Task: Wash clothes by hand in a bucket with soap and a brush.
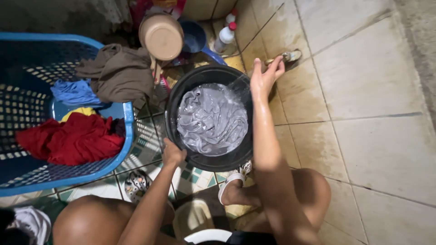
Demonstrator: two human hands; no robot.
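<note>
centre frame: round black plastic basin [169, 119] on the tiled floor [372, 90], grey cloth [212, 119] soaking inside. your left hand [173, 154] clamps the near rim, steadying it; right hand [265, 78] open, fingers apart at the far rim. blue laundry basket [129, 131] left.

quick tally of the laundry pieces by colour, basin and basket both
Grey, soaking in the black basin: 1
Brown, on the blue basket rim: 1
Blue: 1
Yellow: 1
Red: 1
Total: 5
</note>
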